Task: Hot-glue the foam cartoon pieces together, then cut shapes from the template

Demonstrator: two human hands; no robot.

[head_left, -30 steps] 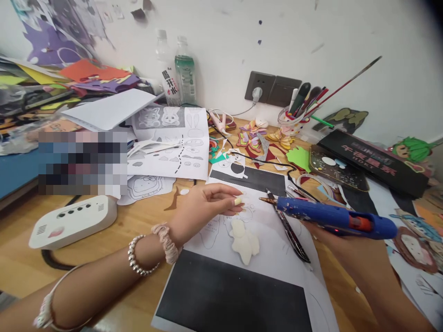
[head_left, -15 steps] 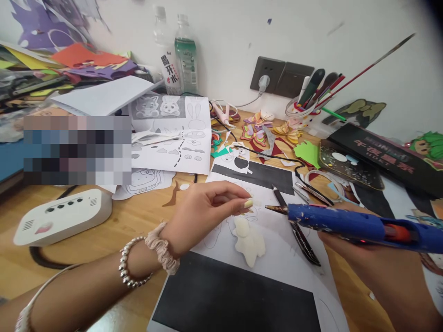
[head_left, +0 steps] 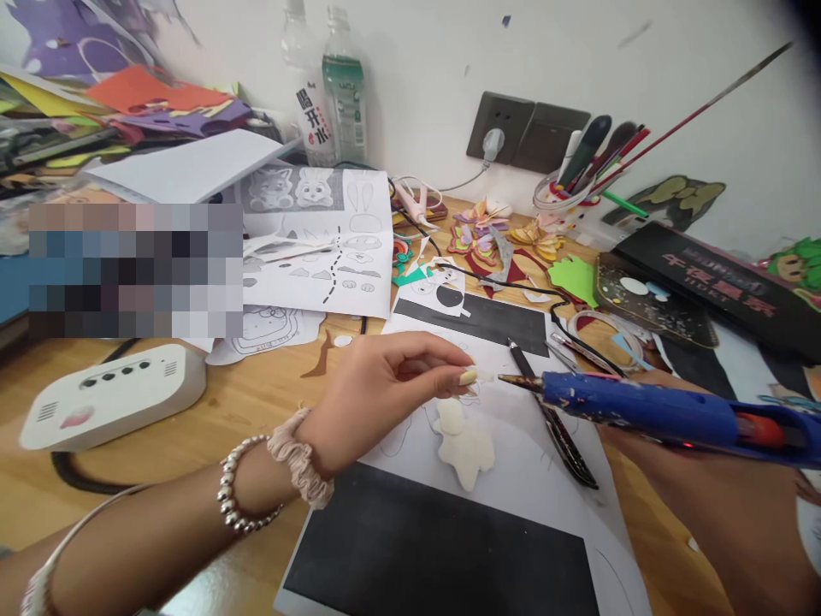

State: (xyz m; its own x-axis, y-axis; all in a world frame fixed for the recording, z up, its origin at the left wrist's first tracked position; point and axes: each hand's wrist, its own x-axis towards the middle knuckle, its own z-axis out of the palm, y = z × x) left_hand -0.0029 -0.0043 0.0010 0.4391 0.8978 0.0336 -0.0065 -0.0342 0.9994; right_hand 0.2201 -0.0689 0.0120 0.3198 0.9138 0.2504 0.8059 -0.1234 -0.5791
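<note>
My left hand is closed in a pinch on a small white piece, held between thumb and fingertips. My right hand grips a blue glue gun from below, its grip and trigger mostly hidden. The gun's stained metal nozzle points left, right beside the white piece; I cannot tell whether they touch. Beneath the hands, a white figure-shaped cutout lies on white paper with faint pencil outlines. Right of the cutout lies a dark craft knife.
A black sheet covers the near part of the paper. A white power strip sits at left, printed drawings behind. Bottles stand at the wall. Paper scraps, a pen cup and a black box fill the back right.
The view has shifted slightly. The small white piece shows more clearly between my left fingertips and the nozzle. Both hands keep their holds; the cutout and knife stay in place.
</note>
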